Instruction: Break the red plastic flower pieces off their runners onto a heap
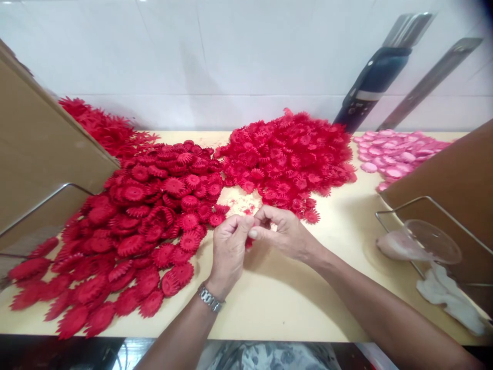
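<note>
My left hand [229, 247] and my right hand [283, 232] meet over the middle of the pale table [292, 298], fingers pinched together on a small red flower piece [249, 241] that is mostly hidden between them. A watch sits on my left wrist. To the left spreads a large heap of red ruffled petal discs [146, 226]. Behind my hands lies a second heap of smaller red flower pieces [288, 159].
Pink discs [393, 154] lie at the back right. Cardboard boxes stand at the left [42, 154] and right [458, 180], each with a wire frame. A clear plastic cup [431, 241] and white cloth [450, 298] sit at right. A dark tool [370, 82] leans on the wall.
</note>
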A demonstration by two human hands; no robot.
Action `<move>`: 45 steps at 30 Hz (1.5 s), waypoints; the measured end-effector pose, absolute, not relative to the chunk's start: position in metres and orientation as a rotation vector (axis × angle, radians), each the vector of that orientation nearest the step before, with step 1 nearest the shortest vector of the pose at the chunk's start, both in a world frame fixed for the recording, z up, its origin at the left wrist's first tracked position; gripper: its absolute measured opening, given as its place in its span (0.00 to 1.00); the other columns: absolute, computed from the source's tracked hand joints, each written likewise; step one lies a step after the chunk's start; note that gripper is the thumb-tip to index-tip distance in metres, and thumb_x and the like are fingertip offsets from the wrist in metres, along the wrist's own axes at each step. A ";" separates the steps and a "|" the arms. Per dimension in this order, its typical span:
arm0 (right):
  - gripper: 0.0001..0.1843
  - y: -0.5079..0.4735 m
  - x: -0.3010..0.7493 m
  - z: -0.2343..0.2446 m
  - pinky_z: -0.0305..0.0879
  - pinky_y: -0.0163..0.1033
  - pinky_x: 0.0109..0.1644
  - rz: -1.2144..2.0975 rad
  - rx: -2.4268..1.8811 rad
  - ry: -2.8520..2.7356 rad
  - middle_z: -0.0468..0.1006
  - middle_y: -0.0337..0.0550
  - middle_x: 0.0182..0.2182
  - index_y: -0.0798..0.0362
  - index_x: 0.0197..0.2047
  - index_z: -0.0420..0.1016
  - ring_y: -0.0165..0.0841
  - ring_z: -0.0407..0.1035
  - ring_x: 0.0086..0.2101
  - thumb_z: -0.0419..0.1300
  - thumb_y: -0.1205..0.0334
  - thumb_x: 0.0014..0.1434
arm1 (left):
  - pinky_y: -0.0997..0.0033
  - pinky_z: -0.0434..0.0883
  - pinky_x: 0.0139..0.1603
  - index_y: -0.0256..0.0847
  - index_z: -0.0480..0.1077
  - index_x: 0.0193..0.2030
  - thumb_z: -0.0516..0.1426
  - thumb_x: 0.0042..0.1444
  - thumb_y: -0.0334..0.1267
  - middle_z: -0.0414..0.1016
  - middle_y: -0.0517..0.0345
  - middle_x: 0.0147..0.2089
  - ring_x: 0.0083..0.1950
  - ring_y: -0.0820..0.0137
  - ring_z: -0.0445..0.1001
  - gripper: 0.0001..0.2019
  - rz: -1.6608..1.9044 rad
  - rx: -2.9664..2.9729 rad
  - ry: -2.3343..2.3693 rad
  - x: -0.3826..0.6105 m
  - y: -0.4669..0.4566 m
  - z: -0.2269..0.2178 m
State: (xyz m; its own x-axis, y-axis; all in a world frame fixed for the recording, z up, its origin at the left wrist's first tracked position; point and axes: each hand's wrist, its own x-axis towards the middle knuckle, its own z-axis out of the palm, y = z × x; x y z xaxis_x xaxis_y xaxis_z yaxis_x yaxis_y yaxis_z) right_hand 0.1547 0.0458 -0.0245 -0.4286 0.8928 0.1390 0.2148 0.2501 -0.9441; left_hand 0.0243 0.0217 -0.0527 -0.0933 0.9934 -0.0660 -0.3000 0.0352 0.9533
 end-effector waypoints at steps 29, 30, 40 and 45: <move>0.10 0.047 0.147 -0.030 0.63 0.35 0.30 1.447 -1.006 -1.565 0.71 0.36 0.21 0.53 0.27 0.62 0.28 0.66 0.25 0.59 0.58 0.53 | 0.77 0.59 0.21 0.37 0.65 0.24 0.55 0.54 0.47 0.63 0.64 0.20 0.20 0.78 0.61 0.15 1.436 0.923 1.087 0.023 0.022 -0.048; 0.11 0.048 0.149 -0.032 0.62 0.35 0.30 1.419 -1.010 -1.550 0.70 0.36 0.22 0.53 0.26 0.62 0.28 0.65 0.25 0.59 0.58 0.53 | 0.77 0.61 0.22 0.37 0.67 0.26 0.53 0.55 0.47 0.65 0.63 0.22 0.21 0.77 0.63 0.15 1.444 0.900 1.072 0.023 0.023 -0.047; 0.08 0.074 0.189 -0.027 0.62 0.39 0.36 0.529 -1.393 -1.811 0.70 0.40 0.28 0.54 0.35 0.68 0.33 0.65 0.30 0.59 0.59 0.53 | 0.77 0.60 0.22 0.35 0.68 0.27 0.54 0.55 0.40 0.69 0.60 0.26 0.21 0.78 0.65 0.10 1.498 0.867 1.071 0.017 0.023 -0.039; 0.16 0.087 0.226 -0.019 0.62 0.49 0.46 -0.118 -1.522 -1.843 0.73 0.52 0.41 0.55 0.46 0.71 0.42 0.67 0.41 0.57 0.58 0.56 | 0.77 0.60 0.22 0.36 0.68 0.27 0.54 0.54 0.39 0.68 0.61 0.25 0.21 0.78 0.64 0.10 1.612 0.818 1.076 0.016 0.024 -0.036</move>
